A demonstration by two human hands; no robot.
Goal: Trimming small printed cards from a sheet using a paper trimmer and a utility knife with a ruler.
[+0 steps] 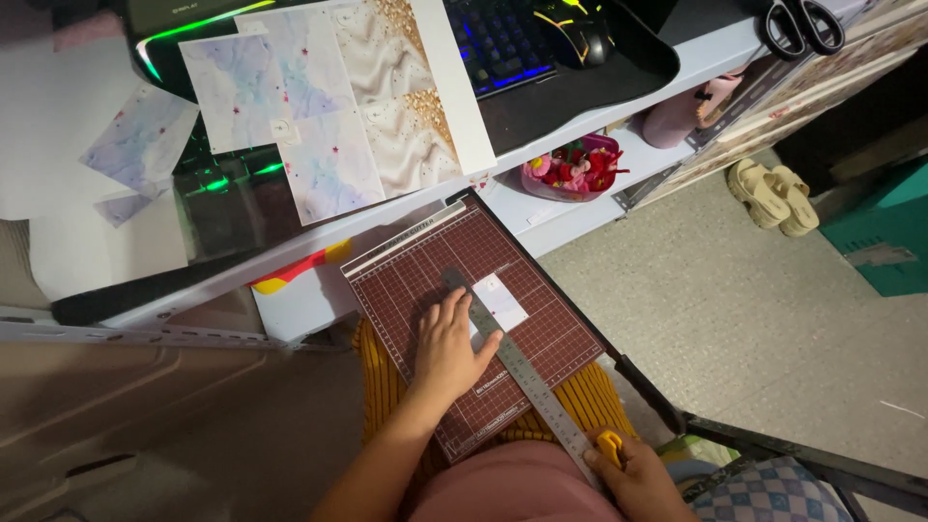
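we see the desk [619, 92] across the top, with patterned sheets [329, 106] spread over its left part, a lit keyboard [498, 39] behind them and scissors [802, 24] at the far right. a tub of small coloured items [570, 172] sits on the shelf below the desk edge, and a pair of sandals [773, 196] lies on the floor to the right.

the cutting mat [406, 280] rests tilted on the lap. a steel ruler [527, 382] lies diagonally across it, touching a small pale card [503, 302] along the card's left edge.

our left hand [447, 350] lies flat and open, fingers spread, pressing on the ruler just beside the card. our right hand [638, 474] is closed around a yellow knife [610, 448] at the ruler's near end, off the mat's lower corner.
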